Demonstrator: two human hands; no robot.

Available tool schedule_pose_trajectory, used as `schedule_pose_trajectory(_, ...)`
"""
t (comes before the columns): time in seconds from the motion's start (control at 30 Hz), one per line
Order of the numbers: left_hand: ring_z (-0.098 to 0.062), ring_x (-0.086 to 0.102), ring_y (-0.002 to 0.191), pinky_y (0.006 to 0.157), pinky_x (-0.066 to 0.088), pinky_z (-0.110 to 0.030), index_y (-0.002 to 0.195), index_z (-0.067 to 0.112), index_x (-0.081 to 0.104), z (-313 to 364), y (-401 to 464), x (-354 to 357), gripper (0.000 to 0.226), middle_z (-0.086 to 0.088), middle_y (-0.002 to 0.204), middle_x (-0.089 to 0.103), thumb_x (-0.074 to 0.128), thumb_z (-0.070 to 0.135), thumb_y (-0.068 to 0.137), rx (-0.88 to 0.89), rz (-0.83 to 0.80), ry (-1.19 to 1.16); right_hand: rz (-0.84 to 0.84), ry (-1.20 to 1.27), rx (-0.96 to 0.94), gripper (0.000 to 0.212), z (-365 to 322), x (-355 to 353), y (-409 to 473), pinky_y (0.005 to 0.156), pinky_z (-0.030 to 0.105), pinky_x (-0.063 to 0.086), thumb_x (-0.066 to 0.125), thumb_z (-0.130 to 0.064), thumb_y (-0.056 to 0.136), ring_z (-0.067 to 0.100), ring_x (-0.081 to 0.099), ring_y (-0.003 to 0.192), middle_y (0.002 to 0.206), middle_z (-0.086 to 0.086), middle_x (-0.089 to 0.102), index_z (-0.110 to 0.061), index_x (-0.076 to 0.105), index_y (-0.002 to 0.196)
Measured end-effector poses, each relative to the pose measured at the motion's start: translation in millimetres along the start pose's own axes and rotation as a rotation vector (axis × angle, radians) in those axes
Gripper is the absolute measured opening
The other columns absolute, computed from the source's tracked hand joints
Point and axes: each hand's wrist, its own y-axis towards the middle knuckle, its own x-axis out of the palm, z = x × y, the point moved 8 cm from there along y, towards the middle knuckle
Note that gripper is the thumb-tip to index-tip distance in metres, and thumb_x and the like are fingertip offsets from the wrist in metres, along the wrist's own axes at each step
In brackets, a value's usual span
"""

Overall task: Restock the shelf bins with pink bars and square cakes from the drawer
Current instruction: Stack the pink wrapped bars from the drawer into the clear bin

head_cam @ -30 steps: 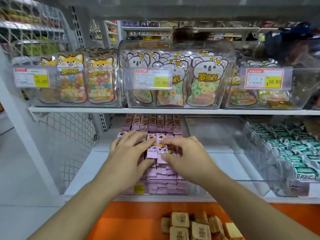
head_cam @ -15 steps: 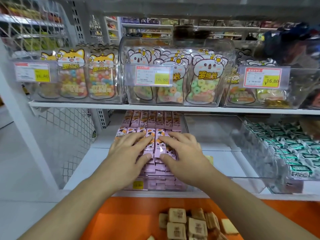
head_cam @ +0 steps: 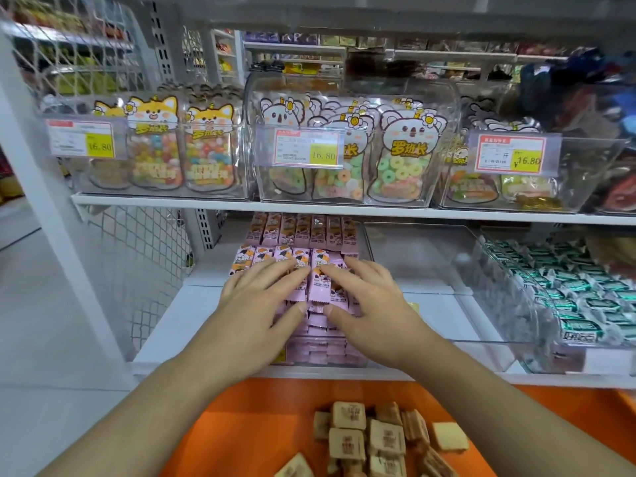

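Nearest, low in the view: orange drawer (head_cam: 241, 435) pulled out, with a loose heap of square cakes (head_cam: 375, 438) lying in it, none yet lifted out. No pink bars visible in the drawer.

Just beyond, on the lower shelf (head_cam: 165, 325): left hand (head_cam: 254, 308) and right hand (head_cam: 368, 304) laid flat side by side on the pink bars (head_cam: 320, 280) in their clear bin (head_cam: 365, 362). Fingers of both hands straight and slightly spread, pressing down on the wrappers, clamped on nothing; thumbs nearly meeting at the middle of the front row. Bin packed close to the front wall, with further rows standing toward the back.

To the right: an empty clear bin (head_cam: 430, 270), probably meant for the cakes, then a bin of green-wrapped sweets (head_cam: 568, 290).

Farther up, the shelf above: clear tubs of candy pouches (head_cam: 395, 160) with yellow price tags (head_cam: 306, 151).

Judged from this: pink-bar half close to done, only levelling and tidying in hand; cake half wholly left, with the heap to be carried from drawer to the vacant bin.
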Motion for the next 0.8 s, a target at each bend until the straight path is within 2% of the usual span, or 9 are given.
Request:
schedule_pose_trajectory(0.13,0.001,0.016,0.151,0.122,0.013,-0.031,0.154,0.047,0.040,25,-16,-4,0.051,0.032,0.158,0.031,0.042,0.056,0.104,0.086,0.019,-0.052,0.020,0.026,-0.029,0.058,6,-13,-30,0.126,0.041,0.022,0.060,-0.048,0.100,0.010,0.015,0.152,0.163,-0.011,0.032,-0.048,0.041,0.154)
schedule_pose_trajectory(0.23,-0.002,0.031,0.145,0.122,0.025,-0.033,0.148,0.040,0.052,48,-24,-3,0.047,0.026,0.151,0.044,0.046,0.052,0.104,0.125,0.039,-0.110,0.056,0.034,-0.035,0.052,17,-30,-59,0.121,0.034,0.030,0.065,-0.045,0.097,0.009,0.035,0.143,0.149,-0.012,0.047,-0.043,0.053,0.148)
schedule_pose_trajectory(0.27,-0.003,0.036,0.141,0.120,0.027,-0.029,0.146,0.036,0.055,58,-28,2,0.043,0.023,0.147,0.049,0.050,0.047,0.105,0.141,0.029,-0.125,0.068,0.046,-0.028,0.048,22,-35,-69,0.118,0.030,0.033,0.067,-0.040,0.098,0.008,0.041,0.137,0.143,-0.012,0.052,-0.040,0.057,0.145)
schedule_pose_trajectory(0.33,-0.003,0.045,0.130,0.110,0.026,-0.010,0.139,0.028,0.061,78,-36,17,0.035,0.018,0.138,0.057,0.057,0.036,0.105,0.164,-0.016,-0.169,0.089,0.081,0.010,0.041,35,-45,-90,0.110,0.024,0.038,0.069,-0.031,0.098,0.006,0.049,0.128,0.134,-0.010,0.059,-0.032,0.064,0.139)
schedule_pose_trajectory(0.4,-0.004,0.050,0.123,0.101,0.027,-0.002,0.135,0.025,0.064,94,-46,40,0.032,0.015,0.132,0.060,0.058,0.030,0.104,0.178,-0.090,-0.212,0.067,0.097,0.065,0.037,51,-44,-111,0.104,0.024,0.044,0.068,-0.025,0.099,0.006,0.053,0.123,0.130,-0.008,0.061,-0.028,0.067,0.135)
schedule_pose_trajectory(0.53,-0.006,0.047,0.133,0.113,0.028,-0.015,0.140,0.028,0.061,109,-69,108,0.036,0.013,0.143,0.056,0.055,0.036,0.105,0.168,-0.271,-0.228,-0.091,0.024,0.199,0.036,96,-13,-158,0.093,0.020,0.043,0.069,-0.023,0.099,0.012,0.059,0.114,0.126,-0.005,0.064,-0.026,0.067,0.135)
schedule_pose_trajectory(0.63,-0.014,0.051,0.133,0.111,0.035,-0.023,0.140,0.023,0.061,115,-89,165,0.037,0.006,0.141,0.057,0.054,0.033,0.105,0.146,-0.433,-0.236,-0.248,-0.010,0.309,0.033,127,17,-189,0.087,0.024,0.046,0.067,-0.029,0.100,0.015,0.063,0.110,0.124,-0.003,0.068,-0.028,0.067,0.133)
schedule_pose_trajectory(0.73,-0.015,0.053,0.131,0.108,0.043,-0.031,0.139,0.027,0.060,105,-115,220,0.038,0.009,0.139,0.057,0.053,0.038,0.104,0.116,-0.587,-0.188,-0.437,-0.034,0.366,0.037,152,56,-212,0.091,0.026,0.045,0.066,-0.029,0.100,0.019,0.062,0.116,0.135,0.002,0.066,-0.026,0.065,0.137)
schedule_pose_trajectory(0.8,-0.012,0.054,0.128,0.104,0.042,-0.023,0.139,0.028,0.060,91,-132,247,0.037,0.011,0.135,0.057,0.055,0.040,0.104,0.076,-0.651,-0.186,-0.584,-0.058,0.371,0.046,164,89,-227,0.098,0.029,0.045,0.067,-0.034,0.100,0.022,0.058,0.125,0.144,0.004,0.059,-0.026,0.059,0.145)
